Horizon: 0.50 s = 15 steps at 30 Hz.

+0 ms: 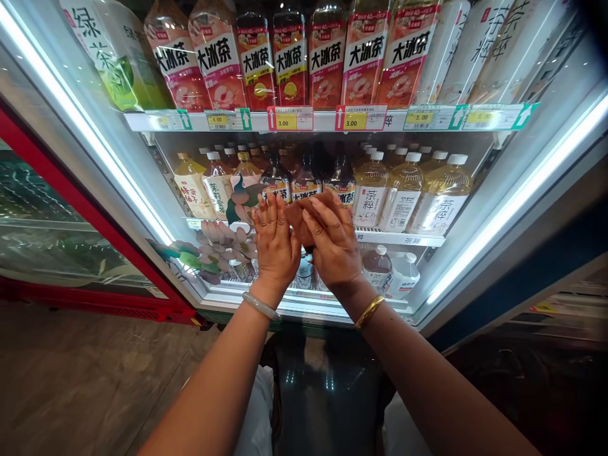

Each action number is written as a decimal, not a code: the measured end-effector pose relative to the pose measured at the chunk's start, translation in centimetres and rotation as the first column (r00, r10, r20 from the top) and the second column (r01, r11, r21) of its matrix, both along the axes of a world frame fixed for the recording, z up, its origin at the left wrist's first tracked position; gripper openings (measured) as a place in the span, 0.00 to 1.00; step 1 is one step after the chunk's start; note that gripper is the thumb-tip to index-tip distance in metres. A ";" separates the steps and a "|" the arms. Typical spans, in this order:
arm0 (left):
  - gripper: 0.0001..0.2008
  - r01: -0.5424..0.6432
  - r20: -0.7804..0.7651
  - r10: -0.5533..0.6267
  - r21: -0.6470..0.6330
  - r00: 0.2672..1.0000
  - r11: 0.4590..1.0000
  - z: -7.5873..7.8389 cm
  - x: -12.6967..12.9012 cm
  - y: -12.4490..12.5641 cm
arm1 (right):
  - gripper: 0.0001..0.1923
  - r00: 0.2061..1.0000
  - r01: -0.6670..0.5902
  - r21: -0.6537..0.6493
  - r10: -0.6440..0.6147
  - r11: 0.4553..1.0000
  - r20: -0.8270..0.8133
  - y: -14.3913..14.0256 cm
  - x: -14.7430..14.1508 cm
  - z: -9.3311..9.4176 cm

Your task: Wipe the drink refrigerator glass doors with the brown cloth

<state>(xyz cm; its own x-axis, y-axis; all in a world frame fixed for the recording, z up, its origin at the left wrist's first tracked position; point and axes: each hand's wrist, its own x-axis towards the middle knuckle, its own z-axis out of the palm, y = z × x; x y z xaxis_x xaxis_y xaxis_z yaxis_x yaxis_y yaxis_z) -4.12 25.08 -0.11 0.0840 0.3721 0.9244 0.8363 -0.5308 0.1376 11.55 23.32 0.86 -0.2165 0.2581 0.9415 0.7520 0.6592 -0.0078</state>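
My left hand (276,244) lies flat with its fingers stretched upward, against or just in front of the glass door of a drinks fridge. Beside it, my right hand (335,248) presses on a folded brown cloth (299,223), its fingers bent over the material. The cloth's left edge comes up close to my left thumb; whether they touch I cannot tell. Behind the hands, dark tea bottles (308,171) stand on the middle shelf, partly covered by them. A lotus decal (221,244) decorates the glass to the left.
Large tea bottles (323,57) line the upper shelf above yellow price tags (285,120). A red-framed fridge (118,234) adjoins on the left. Bright light strips (522,202) run down both sides. Below, a dark glossy surface (323,392) lies between my legs.
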 end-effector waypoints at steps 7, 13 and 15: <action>0.39 -0.008 0.013 0.008 0.001 1.000 1.000 -0.3 0.0 0.0 | 0.29 0.998 -0.030 -0.052 0.032 0.998 0.048 -0.1 -1.9 -0.4; 0.37 -0.031 -0.012 0.031 -0.017 0.999 0.999 -0.8 0.2 -0.1 | 0.29 0.993 -0.052 -0.013 0.054 0.999 0.106 -0.5 0.3 -1.2; 0.37 -0.028 -0.015 0.027 -0.035 1.000 0.999 -0.9 0.2 -0.1 | 0.28 0.996 -0.045 0.006 0.044 0.999 0.077 -0.5 0.8 -0.7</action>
<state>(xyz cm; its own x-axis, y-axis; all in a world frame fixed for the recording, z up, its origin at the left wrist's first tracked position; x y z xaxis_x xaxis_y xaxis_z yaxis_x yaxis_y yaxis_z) -3.91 25.01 -0.97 0.0865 0.4067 0.9095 0.8524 -0.5027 0.1437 12.39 22.82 0.21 -0.2997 0.2390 0.9236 0.7201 0.6917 0.0547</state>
